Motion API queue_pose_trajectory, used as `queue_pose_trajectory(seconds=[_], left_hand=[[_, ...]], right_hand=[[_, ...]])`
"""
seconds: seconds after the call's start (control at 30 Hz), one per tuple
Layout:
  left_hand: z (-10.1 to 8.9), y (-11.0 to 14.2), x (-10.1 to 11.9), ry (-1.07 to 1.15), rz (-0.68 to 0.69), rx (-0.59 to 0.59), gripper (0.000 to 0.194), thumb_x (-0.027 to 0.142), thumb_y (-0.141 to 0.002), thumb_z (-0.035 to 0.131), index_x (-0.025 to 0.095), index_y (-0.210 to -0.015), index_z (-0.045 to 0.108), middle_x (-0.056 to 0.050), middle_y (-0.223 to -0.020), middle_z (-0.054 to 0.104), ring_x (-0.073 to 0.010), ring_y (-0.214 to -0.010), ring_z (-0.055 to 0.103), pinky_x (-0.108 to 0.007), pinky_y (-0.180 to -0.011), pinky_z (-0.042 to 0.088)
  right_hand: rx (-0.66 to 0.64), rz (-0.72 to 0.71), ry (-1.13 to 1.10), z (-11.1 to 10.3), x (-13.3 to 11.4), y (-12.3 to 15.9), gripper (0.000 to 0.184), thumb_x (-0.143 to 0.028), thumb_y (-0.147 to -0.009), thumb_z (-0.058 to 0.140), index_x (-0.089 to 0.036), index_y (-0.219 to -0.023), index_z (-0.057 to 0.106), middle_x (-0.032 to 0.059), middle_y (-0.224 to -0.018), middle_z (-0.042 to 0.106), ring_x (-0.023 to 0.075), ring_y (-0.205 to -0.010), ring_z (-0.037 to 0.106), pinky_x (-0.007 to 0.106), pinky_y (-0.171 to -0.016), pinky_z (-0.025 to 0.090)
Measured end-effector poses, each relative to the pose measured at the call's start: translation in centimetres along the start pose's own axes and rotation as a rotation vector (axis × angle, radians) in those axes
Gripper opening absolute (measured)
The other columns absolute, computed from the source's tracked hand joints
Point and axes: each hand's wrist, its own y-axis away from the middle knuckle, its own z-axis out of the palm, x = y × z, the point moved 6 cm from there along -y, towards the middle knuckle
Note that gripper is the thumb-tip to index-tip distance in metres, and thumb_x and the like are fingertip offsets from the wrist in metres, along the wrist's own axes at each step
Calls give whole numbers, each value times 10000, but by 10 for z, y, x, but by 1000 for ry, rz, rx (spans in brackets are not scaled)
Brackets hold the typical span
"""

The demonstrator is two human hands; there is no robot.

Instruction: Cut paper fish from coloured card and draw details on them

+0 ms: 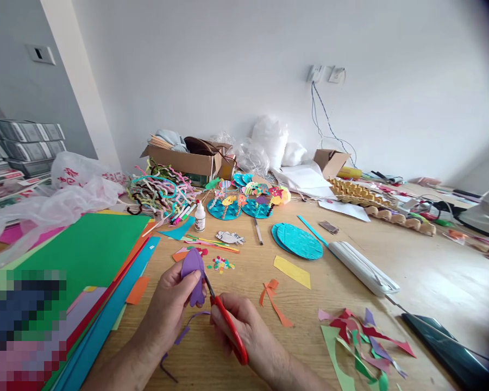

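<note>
Pinching the purple paper cutout (192,264) between thumb and fingers, the left hand (171,293) holds it upright over the tabletop (244,277). The right hand (241,316) has its fingers clamped around the red handles of the scissors (229,319), whose blades appear to touch the cutout's right edge. A narrow purple strip (182,335) curls between the forearms. Leftward, the slanting edge of the paper stack (95,244) limits room near the left forearm. Just beyond the cutout lie paper dots (221,264). Bare wood separates the right hand from the orange scraps (277,308); mixed offcuts (352,323) lie well apart, farther right.
</note>
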Motion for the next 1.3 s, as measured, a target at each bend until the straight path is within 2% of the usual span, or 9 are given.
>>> queue_pose_trajectory(seconds=[0.27,0.73,1.03,1.3], left_hand=[[1,1,1,41,-19,-3,164,317,-603,683,175,-607,600,22,-523,595,-103,-461,475,-197,-434,356],[0,1,0,66,-32,-13,147,298,-613,676,173,-598,599,25,-521,594,-99,-477,485,-197,-466,400],[-1,0,0,53,-58,-21,167,307,-600,683,159,-621,607,17,-541,609,-100,-473,493,-194,-434,375],[-3,-3,-1,39,0,-49,188,334,-649,682,158,-672,620,24,-523,602,-101,-460,480,-196,-420,367]], right_hand=[[0,-16,-29,-1,-2,0,322,-377,-818,522,-183,-586,412,-71,-477,362,48,-405,316,168,-374,249],[-27,-18,-74,1,0,1,296,-350,-811,507,-187,-583,412,-70,-449,386,51,-358,349,158,-338,269],[-6,-26,-54,-2,2,-2,303,-339,-807,527,-187,-571,412,-71,-441,389,48,-356,335,160,-338,246],[5,-46,-8,-4,0,-1,268,-297,-808,496,-185,-577,420,-70,-439,394,50,-363,337,165,-349,232]])
